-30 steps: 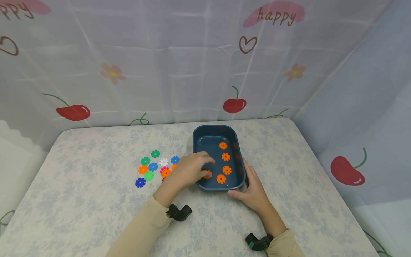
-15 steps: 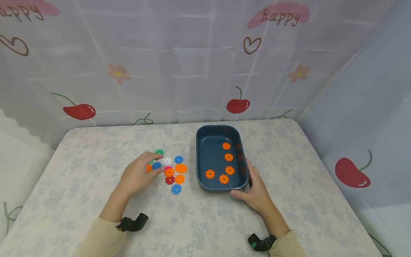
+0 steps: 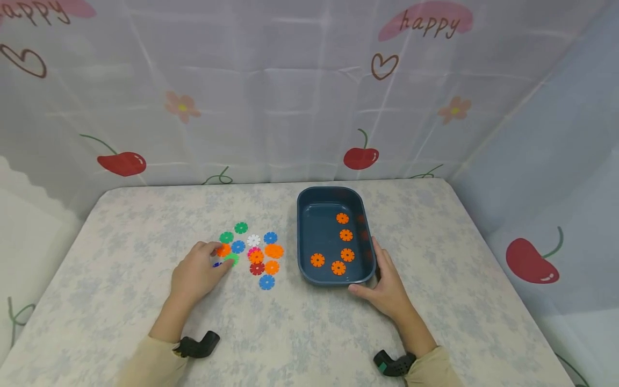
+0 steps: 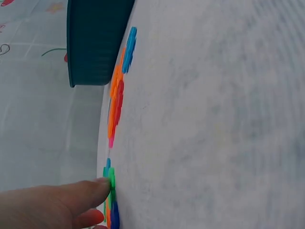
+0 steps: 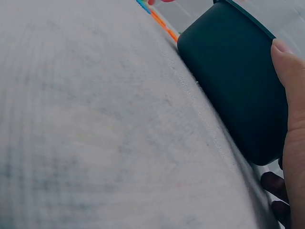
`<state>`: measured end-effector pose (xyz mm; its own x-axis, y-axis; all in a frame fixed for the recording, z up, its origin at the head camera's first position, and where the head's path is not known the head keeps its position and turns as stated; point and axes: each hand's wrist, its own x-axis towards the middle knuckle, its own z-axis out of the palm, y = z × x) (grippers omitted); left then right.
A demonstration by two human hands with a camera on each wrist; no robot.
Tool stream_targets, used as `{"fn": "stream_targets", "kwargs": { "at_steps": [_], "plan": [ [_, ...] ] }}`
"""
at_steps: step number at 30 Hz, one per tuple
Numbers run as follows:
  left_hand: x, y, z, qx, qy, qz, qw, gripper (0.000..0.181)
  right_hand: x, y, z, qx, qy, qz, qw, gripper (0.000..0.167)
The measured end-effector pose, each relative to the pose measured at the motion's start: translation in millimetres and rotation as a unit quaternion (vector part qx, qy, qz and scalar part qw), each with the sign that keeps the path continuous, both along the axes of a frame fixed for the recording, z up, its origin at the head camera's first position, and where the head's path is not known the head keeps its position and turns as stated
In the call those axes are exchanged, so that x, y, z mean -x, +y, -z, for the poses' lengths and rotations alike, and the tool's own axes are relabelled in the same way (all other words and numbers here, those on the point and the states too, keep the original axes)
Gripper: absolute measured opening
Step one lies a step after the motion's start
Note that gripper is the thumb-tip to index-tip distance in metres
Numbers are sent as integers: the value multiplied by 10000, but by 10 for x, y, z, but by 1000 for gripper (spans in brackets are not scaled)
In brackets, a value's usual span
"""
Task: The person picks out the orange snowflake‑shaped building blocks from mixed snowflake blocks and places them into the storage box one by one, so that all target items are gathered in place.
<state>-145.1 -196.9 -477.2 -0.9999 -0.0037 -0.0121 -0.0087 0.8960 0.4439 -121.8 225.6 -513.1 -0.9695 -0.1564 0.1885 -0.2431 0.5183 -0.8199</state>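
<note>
Flower-shaped plastic discs, notched round the edge, lie in a loose group on the table. My left hand (image 3: 195,274) is at the group's left side, its fingertips at an orange disc (image 3: 223,250) and its thumb by a light green disc (image 3: 232,259). In the left wrist view the thumb (image 4: 90,191) reaches the edge of the discs; contact is hard to tell. My right hand (image 3: 384,290) holds the near right corner of a dark blue tray (image 3: 333,282), thumb at the front rim, fingers along the side. Several orange discs (image 3: 345,235) lie flat inside the tray.
Other discs lie between the left hand and the tray: white (image 3: 253,240), dark red (image 3: 257,268), blue (image 3: 266,282), and orange (image 3: 272,267). A printed curtain (image 3: 290,107) hangs behind the table's back edge. Black wrist devices (image 3: 198,345) sit on both wrists.
My left hand has left the tray, where an orange disc now lies at the near left, and moved left to the loose discs, then lowered. The right hand stays at the tray.
</note>
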Motion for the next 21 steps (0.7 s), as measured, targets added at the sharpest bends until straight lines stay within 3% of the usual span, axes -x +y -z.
{"fn": "stream_targets", "kwargs": {
  "at_steps": [7, 13, 21],
  "plan": [
    [46, 107, -48, -82, -164, -347, 9992, 48, 3, -7, -2, 47, 6, -14, 10000, 122],
    [56, 108, -43, -265, -253, -375, 9986, 44, 25, -2, -20, -100, -108, -24, 9999, 127],
    [97, 90, -32, -438, -526, -452, 9966, 49, 90, 12, -79, -173, -390, -341, 9985, 134]
  ]
}}
